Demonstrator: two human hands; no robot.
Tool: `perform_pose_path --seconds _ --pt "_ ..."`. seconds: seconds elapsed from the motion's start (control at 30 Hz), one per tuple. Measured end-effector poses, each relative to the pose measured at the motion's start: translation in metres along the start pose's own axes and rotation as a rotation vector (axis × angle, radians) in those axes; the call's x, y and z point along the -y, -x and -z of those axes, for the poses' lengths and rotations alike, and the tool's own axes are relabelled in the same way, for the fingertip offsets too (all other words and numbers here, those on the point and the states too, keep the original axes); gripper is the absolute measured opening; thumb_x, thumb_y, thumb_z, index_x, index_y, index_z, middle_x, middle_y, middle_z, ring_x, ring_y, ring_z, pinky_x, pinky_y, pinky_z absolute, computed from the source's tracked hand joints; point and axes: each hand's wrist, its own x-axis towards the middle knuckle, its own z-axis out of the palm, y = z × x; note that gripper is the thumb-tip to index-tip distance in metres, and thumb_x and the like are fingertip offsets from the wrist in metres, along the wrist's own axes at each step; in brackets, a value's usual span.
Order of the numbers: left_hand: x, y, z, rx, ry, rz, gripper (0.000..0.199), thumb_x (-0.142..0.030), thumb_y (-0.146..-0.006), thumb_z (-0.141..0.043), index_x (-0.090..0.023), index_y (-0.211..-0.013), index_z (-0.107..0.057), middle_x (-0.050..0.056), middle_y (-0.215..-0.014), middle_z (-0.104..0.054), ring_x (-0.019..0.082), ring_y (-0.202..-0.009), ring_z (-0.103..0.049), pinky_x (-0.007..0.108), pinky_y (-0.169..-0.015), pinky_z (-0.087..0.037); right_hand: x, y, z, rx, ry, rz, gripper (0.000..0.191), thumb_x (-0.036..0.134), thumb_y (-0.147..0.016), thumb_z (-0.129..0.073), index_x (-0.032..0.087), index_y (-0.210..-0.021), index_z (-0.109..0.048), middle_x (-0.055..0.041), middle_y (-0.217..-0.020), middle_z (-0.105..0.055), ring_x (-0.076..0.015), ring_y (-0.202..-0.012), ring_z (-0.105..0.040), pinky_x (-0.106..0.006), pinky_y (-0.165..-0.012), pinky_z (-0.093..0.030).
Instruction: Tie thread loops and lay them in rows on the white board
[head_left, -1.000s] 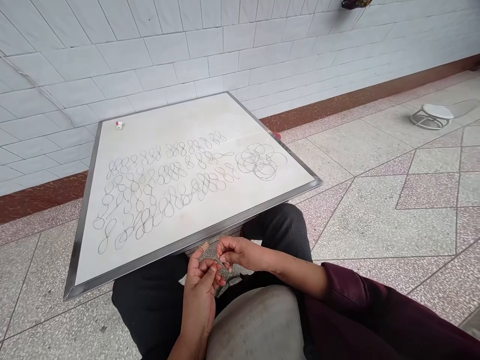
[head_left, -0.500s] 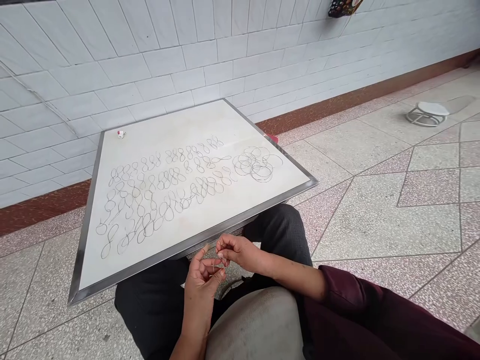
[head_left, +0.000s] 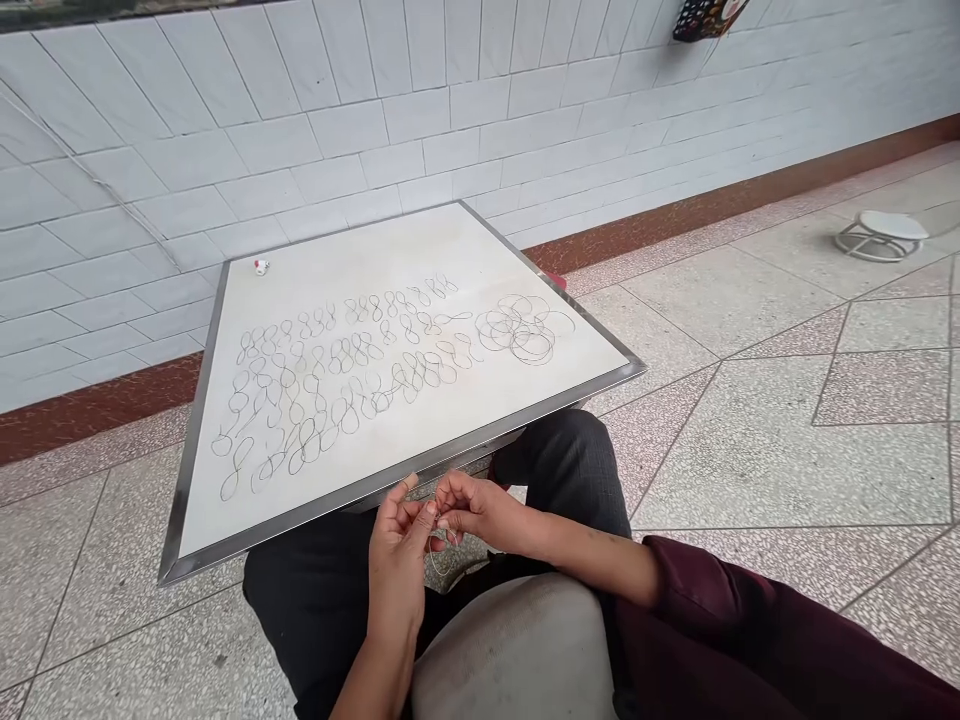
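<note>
Both hands meet over my lap, just below the table's near edge. My left hand (head_left: 401, 535) pinches a thin wire loop (head_left: 442, 572) between thumb and fingers. My right hand (head_left: 478, 508) is closed on the same wire, its fingertips touching those of the left. The loop hangs down below the fingertips. On the white table (head_left: 360, 245) lie rows of thin wires twisted into figure-eight shapes (head_left: 352, 350). At the right of these rows is a pile of overlapping round wire loops (head_left: 521, 328).
A metal trim (head_left: 405, 470) edges the table. A small white and red object (head_left: 261, 267) sits at its far left corner. Behind is a tiled wall (head_left: 420, 110). A low round stool (head_left: 881, 235) stands on the speckled floor at the right.
The left thumb has moved up to meet the right fingertips, and the loop now hangs lower beneath them. The whole view has shifted slightly, with the table appearing further right.
</note>
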Motion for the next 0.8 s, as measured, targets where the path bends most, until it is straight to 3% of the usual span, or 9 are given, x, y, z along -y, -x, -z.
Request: perform_pose_path --seconds 0.2,0.43,0.63,0.8 --pt "0.0017 0.0016 0.0001 0.024 -0.025 -0.040 0.056 -0.039 -0.081 -0.073 -0.021 -0.129 -0.052 -0.001 -0.077 -0.065 0.016 -0.062 -0.063 0.029 -0.061 -0.051 -0.0032 -0.0008 -0.0006 -0.004 -0.096 -0.037 0.047 0.054 -0.072 -0.079 0.018 -0.086 -0.052 0.0063 -0.067 -0.059 -0.0097 -0.058 -0.057 -0.026 -0.059 -0.048" --pt "0.0045 0.0028 -0.0014 0.008 -0.019 -0.073 0.046 -0.038 -0.087 -0.067 -0.022 -0.126 -0.051 -0.003 -0.076 -0.061 0.011 -0.055 -0.055 0.025 -0.052 -0.044 -0.0017 0.0002 -0.0057 0.069 -0.208 -0.037 0.044 0.049 -0.078 -0.078 0.018 -0.085 -0.048 0.0032 -0.067 -0.066 -0.0131 -0.065 -0.065 -0.026 -0.061 -0.047" --pt "0.0045 0.0030 -0.0040 -0.021 -0.090 -0.093 0.043 -0.039 -0.089 -0.064 -0.024 -0.127 -0.052 -0.004 -0.078 -0.058 0.008 -0.050 -0.048 0.022 -0.046 -0.039 -0.0019 0.0025 -0.0072 0.041 -0.235 -0.023 0.042 0.047 -0.080 -0.077 0.019 -0.086 -0.046 0.0048 -0.065 -0.064 -0.0129 -0.062 -0.064 -0.027 -0.062 -0.047" --pt "0.0035 0.0026 -0.0070 -0.040 0.017 -0.050 0.042 -0.039 -0.083 -0.070 -0.022 -0.119 -0.055 -0.005 -0.075 -0.059 0.006 -0.047 -0.046 0.020 -0.044 -0.035 -0.0024 0.0035 -0.0090 0.017 -0.258 -0.023 0.043 0.049 -0.079 -0.077 0.019 -0.086 -0.047 0.0049 -0.067 -0.062 -0.0128 -0.063 -0.063 -0.027 -0.063 -0.046"
